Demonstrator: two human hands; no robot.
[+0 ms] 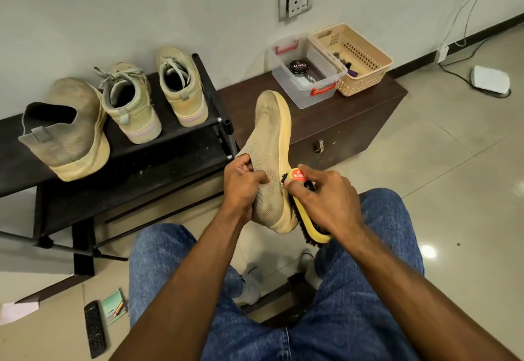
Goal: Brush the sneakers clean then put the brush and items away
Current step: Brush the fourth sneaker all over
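Both hands are busy over the person's lap. The left hand [243, 188] is gripping a beige knit sneaker [270, 162] by its collar, fingers curled into the fabric, holding it tilted so the toe is pointing up and away toward the wall and the pale sole is facing right. The right hand [326, 199] is wrapped around a yellow-backed brush [307, 226], its dark bristles pressing against the sole edge near the heel; a red label is showing on the end of the brush by the thumb.

Three more shoes are sitting on the black shoe rack [158, 156] to the left: the matching knit sneaker [71, 128] at the near left, heel toward us, and a pair of lace-up sneakers [153, 97] standing side by side behind it, close to the wall.

To the right of the rack, a dark wooden cabinet [340, 122] is carrying a clear plastic box [304, 73] with red latches, and a round polish tin [298, 66] is lying inside it. A beige perforated basket [354, 59] is sitting just beside the box, touching it, with a few small dark items inside that I cannot make out.

On the floor tiles at lower left, a black remote [95, 329] is lying next to a small green notepad [114, 305] with a pen on it.
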